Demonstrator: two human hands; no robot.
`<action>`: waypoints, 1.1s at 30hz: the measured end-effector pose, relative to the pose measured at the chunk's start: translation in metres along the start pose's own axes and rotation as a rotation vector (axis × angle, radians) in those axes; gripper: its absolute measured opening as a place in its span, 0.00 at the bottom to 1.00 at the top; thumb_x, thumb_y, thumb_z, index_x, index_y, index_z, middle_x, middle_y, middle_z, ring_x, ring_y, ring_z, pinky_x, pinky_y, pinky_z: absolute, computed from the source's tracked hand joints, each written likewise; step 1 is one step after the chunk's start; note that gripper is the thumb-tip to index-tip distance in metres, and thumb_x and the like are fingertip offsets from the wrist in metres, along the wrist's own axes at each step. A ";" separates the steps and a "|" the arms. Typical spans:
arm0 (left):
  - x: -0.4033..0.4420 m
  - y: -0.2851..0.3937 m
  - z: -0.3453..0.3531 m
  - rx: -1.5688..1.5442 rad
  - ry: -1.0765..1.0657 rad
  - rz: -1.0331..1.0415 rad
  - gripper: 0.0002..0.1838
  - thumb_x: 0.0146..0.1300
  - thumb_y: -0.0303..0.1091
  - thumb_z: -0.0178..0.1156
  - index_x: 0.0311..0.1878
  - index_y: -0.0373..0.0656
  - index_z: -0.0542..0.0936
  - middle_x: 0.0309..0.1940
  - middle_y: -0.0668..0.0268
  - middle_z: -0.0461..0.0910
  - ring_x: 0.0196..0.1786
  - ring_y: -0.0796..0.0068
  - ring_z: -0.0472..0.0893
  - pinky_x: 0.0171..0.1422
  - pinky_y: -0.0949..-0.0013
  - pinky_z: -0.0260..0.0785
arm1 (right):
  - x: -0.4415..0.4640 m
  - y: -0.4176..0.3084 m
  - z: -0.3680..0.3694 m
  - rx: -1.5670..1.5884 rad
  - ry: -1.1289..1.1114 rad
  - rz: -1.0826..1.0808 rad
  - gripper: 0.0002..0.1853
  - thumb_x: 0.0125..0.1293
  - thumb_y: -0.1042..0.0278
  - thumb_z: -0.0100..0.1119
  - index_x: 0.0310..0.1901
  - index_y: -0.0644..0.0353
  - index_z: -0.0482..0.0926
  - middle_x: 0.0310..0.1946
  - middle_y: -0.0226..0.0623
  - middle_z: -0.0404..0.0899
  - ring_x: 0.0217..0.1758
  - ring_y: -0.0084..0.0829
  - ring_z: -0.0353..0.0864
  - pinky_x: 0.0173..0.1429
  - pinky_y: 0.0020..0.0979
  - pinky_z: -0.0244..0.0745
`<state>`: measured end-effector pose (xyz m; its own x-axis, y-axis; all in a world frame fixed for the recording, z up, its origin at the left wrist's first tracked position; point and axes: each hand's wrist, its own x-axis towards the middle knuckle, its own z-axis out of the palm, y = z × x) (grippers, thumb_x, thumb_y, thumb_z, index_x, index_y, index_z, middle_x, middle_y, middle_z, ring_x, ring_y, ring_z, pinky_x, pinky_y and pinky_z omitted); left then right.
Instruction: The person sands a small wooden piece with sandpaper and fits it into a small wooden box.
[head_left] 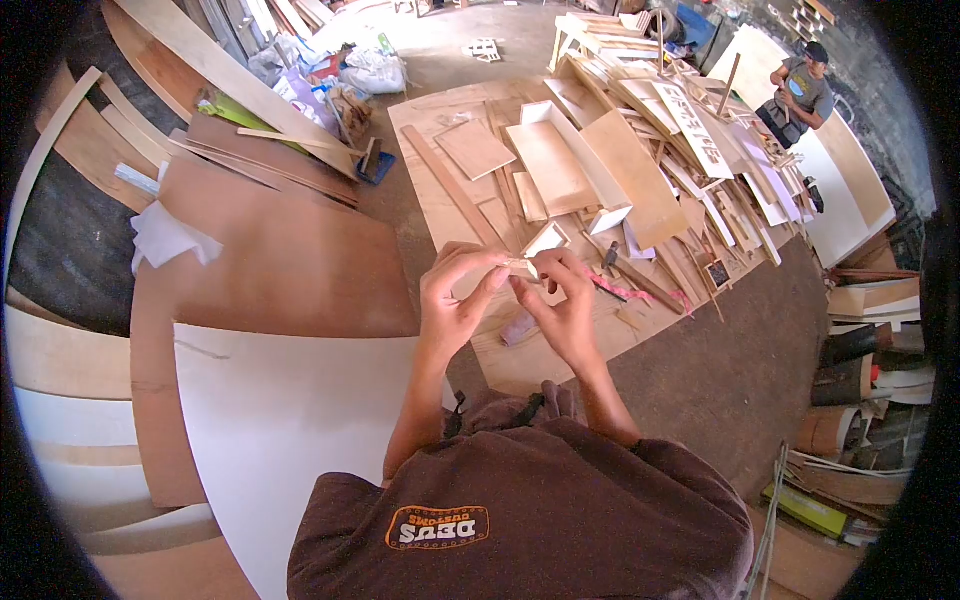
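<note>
View from a head-worn camera, looking down over a dark brown shirt (560, 500) with a printed badge, in a workshop full of wood. Both bare arms reach forward, and the two hands meet near the middle of the view, above the near part of a plywood surface (497, 362). The left hand (460, 292) pinches one end of a small pale piece (521, 267) between thumb and fingers; the right hand (563, 303) pinches its other end the same way. The piece looks like light wood, but it is too small to make out in detail, and the fingers partly cover it

Just beyond the hands, a long shallow wooden box (556, 168) lies on the plywood, with a broad tan panel (638, 178) beside it. Farther right is a large jumble of boards and strips (700, 150). To the right of the right hand are a hammer (611, 255) and a crumpled pink strip (640, 293); a rolled lilac bundle (518, 328) lies below the hands

On the left are a large white sheet (300, 420), a brown sheet (290, 265) and a white cloth (172, 238). At the upper right, well apart from the hands, is another person (803, 92) in a dark cap and grey shirt
</note>
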<state>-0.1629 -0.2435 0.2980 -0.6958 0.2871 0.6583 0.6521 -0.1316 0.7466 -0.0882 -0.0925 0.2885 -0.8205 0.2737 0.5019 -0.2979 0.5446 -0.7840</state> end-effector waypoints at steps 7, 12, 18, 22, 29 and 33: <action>-0.003 0.005 0.001 0.027 -0.014 0.106 0.07 0.57 0.23 0.69 0.40 0.40 0.85 0.42 0.63 0.87 0.47 0.67 0.82 0.53 0.66 0.72 | 0.001 -0.004 -0.004 0.057 0.038 0.019 0.16 0.56 0.79 0.67 0.48 0.58 0.85 0.43 0.40 0.80 0.47 0.33 0.78 0.42 0.31 0.71; -0.007 0.009 -0.003 0.091 -0.046 0.176 0.09 0.54 0.20 0.70 0.39 0.38 0.83 0.43 0.59 0.86 0.49 0.64 0.82 0.55 0.64 0.72 | 0.000 -0.005 -0.002 0.092 0.005 0.037 0.17 0.56 0.80 0.66 0.48 0.58 0.85 0.47 0.40 0.81 0.52 0.34 0.79 0.45 0.31 0.73; -0.021 0.005 -0.004 0.137 0.134 -0.032 0.06 0.58 0.24 0.70 0.38 0.38 0.84 0.32 0.64 0.83 0.35 0.73 0.77 0.43 0.72 0.69 | -0.012 0.004 0.002 0.115 -0.066 0.033 0.10 0.61 0.71 0.69 0.43 0.64 0.83 0.36 0.36 0.81 0.42 0.26 0.78 0.41 0.27 0.70; -0.035 -0.001 0.002 -0.032 0.148 -0.172 0.07 0.61 0.24 0.68 0.41 0.34 0.84 0.32 0.63 0.81 0.35 0.77 0.76 0.43 0.73 0.69 | -0.018 -0.001 0.003 0.556 -0.058 0.374 0.12 0.67 0.63 0.67 0.41 0.64 0.82 0.28 0.28 0.79 0.32 0.19 0.75 0.35 0.24 0.68; -0.051 -0.004 0.018 0.009 0.121 -0.209 0.08 0.62 0.26 0.68 0.42 0.33 0.84 0.35 0.61 0.82 0.41 0.74 0.81 0.50 0.73 0.71 | -0.032 0.008 -0.006 0.463 -0.030 0.410 0.11 0.68 0.66 0.65 0.44 0.66 0.82 0.30 0.30 0.80 0.33 0.20 0.76 0.37 0.25 0.71; -0.062 -0.010 0.030 0.042 0.056 -0.222 0.12 0.65 0.29 0.66 0.49 0.34 0.82 0.41 0.59 0.83 0.46 0.75 0.81 0.53 0.71 0.72 | -0.036 0.002 -0.011 0.134 0.059 0.090 0.11 0.64 0.74 0.66 0.48 0.64 0.83 0.39 0.37 0.80 0.39 0.28 0.79 0.43 0.29 0.74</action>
<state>-0.1167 -0.2315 0.2471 -0.8386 0.2516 0.4831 0.4918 -0.0314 0.8701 -0.0542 -0.0925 0.2731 -0.8176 0.3651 0.4453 -0.2905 0.4061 -0.8664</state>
